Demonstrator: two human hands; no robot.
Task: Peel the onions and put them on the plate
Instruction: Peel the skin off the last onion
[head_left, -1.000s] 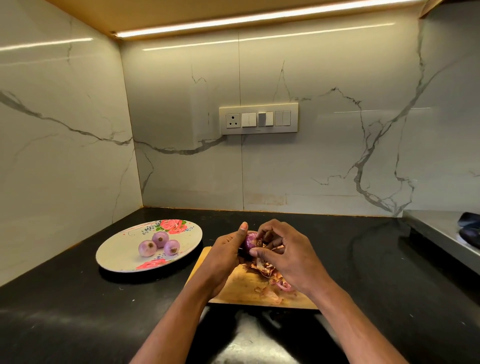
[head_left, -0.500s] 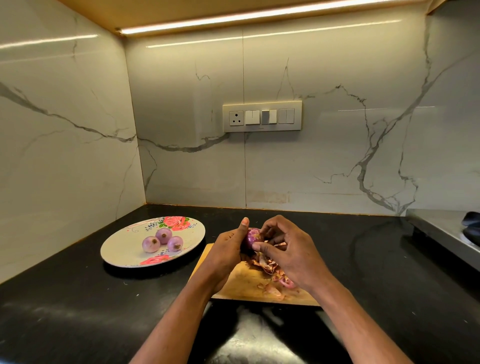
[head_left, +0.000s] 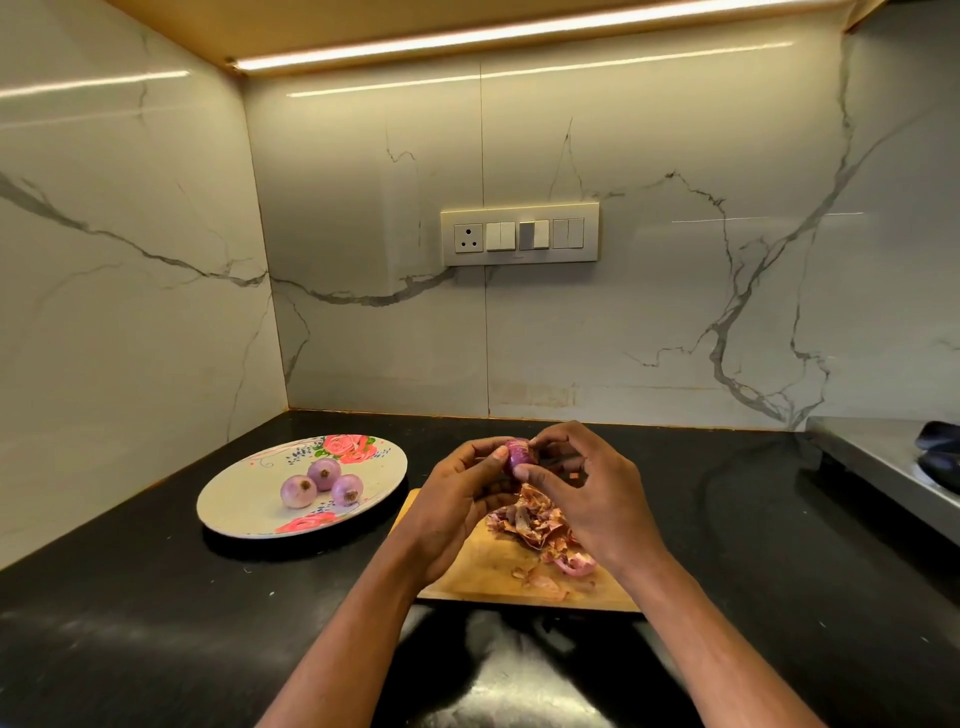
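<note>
One small onion (head_left: 518, 457) sits pinched between both of my hands, held above the cutting board (head_left: 483, 566) so, I judge, loose skin drops onto the pile of peels (head_left: 540, 525) there. My left hand (head_left: 457, 499) curls round its near side, thumb pressed against it; my right hand (head_left: 582, 483) pinches it from the other side, thumb under, fingertips over the top. Three peeled onions (head_left: 322, 483) already rest together on the floral plate (head_left: 244, 499), just left of the board on the black counter (head_left: 130, 597).
</note>
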